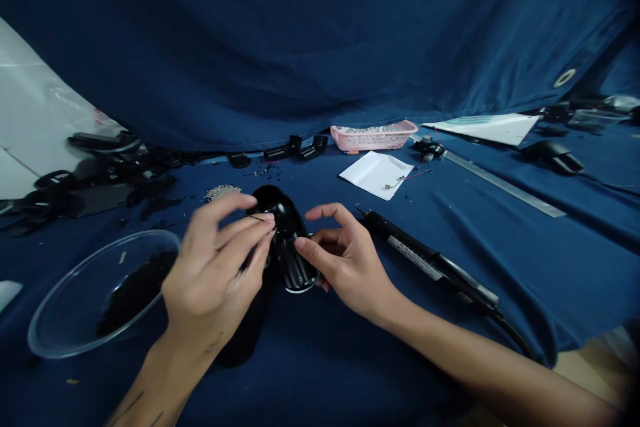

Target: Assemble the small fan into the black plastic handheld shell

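Observation:
A glossy black plastic housing (293, 257), hollow side up, lies between my two hands above the blue cloth. Its right edge is gripped by my right hand (347, 260), thumb on the near rim and fingers around the side. Over the housing's left part, my left hand (215, 273) pinches a thin dark piece, too small to name, between thumb and fingers. Just right of my right hand lies a black electric screwdriver (425, 260) with its cord. Beneath the left hand, a dark flat shape (247, 330) is partly hidden.
A clear bowl (43, 320) of small black parts stands at the left. Behind my hands are a pile of small screws (224, 192), white paper (367, 173) and a pink basket (373, 140). A metal ruler (505, 185) lies right; black parts (115, 193) crowd the far left.

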`<state>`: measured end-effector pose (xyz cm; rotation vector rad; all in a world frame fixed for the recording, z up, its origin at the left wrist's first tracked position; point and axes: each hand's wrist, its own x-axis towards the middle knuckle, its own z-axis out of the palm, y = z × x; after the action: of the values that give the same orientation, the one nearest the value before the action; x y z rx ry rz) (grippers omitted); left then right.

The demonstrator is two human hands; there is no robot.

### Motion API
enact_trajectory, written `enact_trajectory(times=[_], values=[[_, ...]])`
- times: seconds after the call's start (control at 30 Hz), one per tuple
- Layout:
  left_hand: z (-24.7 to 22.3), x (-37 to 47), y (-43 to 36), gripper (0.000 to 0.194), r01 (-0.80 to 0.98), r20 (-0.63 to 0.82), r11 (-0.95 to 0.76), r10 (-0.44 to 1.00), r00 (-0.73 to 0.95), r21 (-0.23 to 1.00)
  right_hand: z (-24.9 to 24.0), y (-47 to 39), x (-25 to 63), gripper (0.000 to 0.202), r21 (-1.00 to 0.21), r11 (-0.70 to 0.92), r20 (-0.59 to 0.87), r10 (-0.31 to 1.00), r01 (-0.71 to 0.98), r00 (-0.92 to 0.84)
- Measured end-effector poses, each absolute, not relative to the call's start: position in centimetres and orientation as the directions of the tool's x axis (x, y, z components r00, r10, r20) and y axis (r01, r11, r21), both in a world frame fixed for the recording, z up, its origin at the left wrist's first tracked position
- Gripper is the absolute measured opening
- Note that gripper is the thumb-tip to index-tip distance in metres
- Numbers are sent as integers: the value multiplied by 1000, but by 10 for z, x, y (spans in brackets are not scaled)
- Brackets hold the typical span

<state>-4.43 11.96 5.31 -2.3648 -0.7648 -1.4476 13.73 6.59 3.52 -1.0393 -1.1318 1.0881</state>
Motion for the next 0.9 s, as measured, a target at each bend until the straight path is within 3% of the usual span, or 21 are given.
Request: enact_trajectory(times=[0.07, 0.13, 0.33, 0.4, 0.5, 0.57, 0.63, 0.73, 0.9], values=[[51, -42, 120, 35, 524, 862, -843, 172, 476, -120, 37, 66, 139, 40, -974, 169, 166, 986, -153, 32], [49, -40, 118, 51, 501, 848, -839, 97, 521, -212, 36, 67, 141, 37, -965, 187, 194, 981, -181, -19], [42, -36, 110, 76, 483, 850, -844, 67, 523, -231, 30, 67, 143, 33, -955, 297, 296, 954, -19, 40], [45, -35, 109, 80, 445, 862, -890, 143, 486, -103, 30, 68, 144, 32, -949, 317, 314, 945, -10, 88], [56, -35, 111, 64, 270, 873, -884, 440, 209, 381, 32, 69, 147, 28, -921, 387, 389, 907, 45, 160], [63, -37, 116, 35, 104, 712, -716, 698, 78, 690, 34, 68, 149, 26, -865, 477, 498, 856, 158, 142], [67, -40, 122, 15, 5, 469, -474, 873, 132, 881, 36, 67, 150, 27, -774, 560, 601, 796, 296, 66], [67, -42, 125, 23, -5, 223, -233, 927, 300, 973, 38, 63, 150, 27, -676, 626, 671, 741, 389, -25], [63, -39, 119, 20, 107, 352, -400, 884, 309, 910, 38, 63, 148, 26, -623, 673, 715, 696, 399, -59]])
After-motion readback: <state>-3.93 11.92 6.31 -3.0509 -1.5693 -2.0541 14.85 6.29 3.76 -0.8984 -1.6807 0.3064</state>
